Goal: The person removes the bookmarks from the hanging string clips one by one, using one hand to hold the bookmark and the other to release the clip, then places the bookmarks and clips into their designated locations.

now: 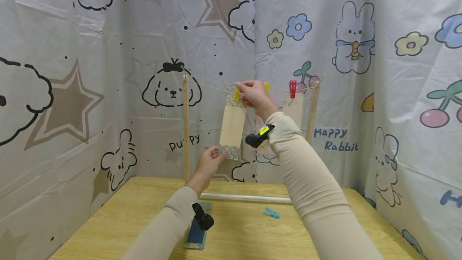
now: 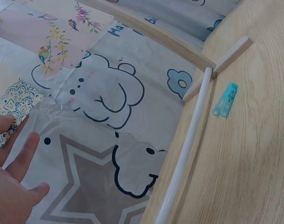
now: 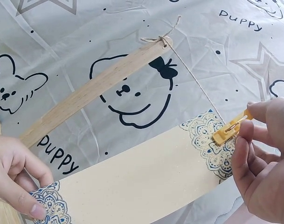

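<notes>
From my distant seat, I read everything off the cream, long rectangular paper card with blue-and-gold lace-patterned ends [image 1: 232, 125], hanging nearly upright just in front of me at the thin, tan twine line [image 1: 209, 86]. Its long axis runs from the line downward, the lower end leaning a little to my left. My right hand [image 1: 257, 96] is at the top end, thumb and fingertips pinching the tail of the small yellow plastic clothespin [image 3: 231, 128], whose nose lies over the upper lace band. My left hand [image 1: 209, 161] grasps the bottom end at its left corner, thumb on the front face, fingers behind. So the card lies below and to the left of my right-hand grip, and above and to the right of my left one; the right is by far the nearer to the clip and the twine. I judge that the next move turns on the meeting of top edge, twine and clip: the right wrist view shows the twine running down to the clip beside that edge, but I cannot tell whether the nose has caught both. Since my left hand steers the axis from the far end, any sideways pull there would probably swing the top edge askew.
</notes>
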Demonstrator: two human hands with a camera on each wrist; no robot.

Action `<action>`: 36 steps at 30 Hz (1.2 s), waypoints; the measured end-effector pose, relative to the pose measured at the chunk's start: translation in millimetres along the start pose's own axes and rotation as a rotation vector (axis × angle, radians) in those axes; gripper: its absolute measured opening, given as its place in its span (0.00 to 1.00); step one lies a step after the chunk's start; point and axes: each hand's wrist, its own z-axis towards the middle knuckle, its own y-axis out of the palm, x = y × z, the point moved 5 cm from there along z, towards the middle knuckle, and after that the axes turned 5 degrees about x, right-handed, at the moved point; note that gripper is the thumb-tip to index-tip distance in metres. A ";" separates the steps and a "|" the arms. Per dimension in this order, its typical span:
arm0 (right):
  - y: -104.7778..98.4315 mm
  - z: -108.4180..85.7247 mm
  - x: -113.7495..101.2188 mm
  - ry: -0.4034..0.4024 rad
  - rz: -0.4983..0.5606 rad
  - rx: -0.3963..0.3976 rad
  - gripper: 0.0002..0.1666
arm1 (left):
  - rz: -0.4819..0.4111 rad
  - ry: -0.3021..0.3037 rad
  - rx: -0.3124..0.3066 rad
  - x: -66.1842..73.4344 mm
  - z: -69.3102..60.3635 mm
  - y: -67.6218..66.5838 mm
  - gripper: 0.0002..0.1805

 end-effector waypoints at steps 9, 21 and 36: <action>1.9 -1.1 -0.6 -0.023 0.027 -0.039 0.25 | -0.003 0.018 0.007 1.5 -0.4 -1.9 0.13; -1.9 -2.3 -1.3 -0.063 -0.081 -0.147 0.25 | -0.004 0.014 0.009 0.2 -0.9 -7.3 0.17; -4.1 -2.0 -3.9 -0.084 -0.181 -0.211 0.26 | 0.004 0.028 -0.007 1.8 0.9 -6.4 0.13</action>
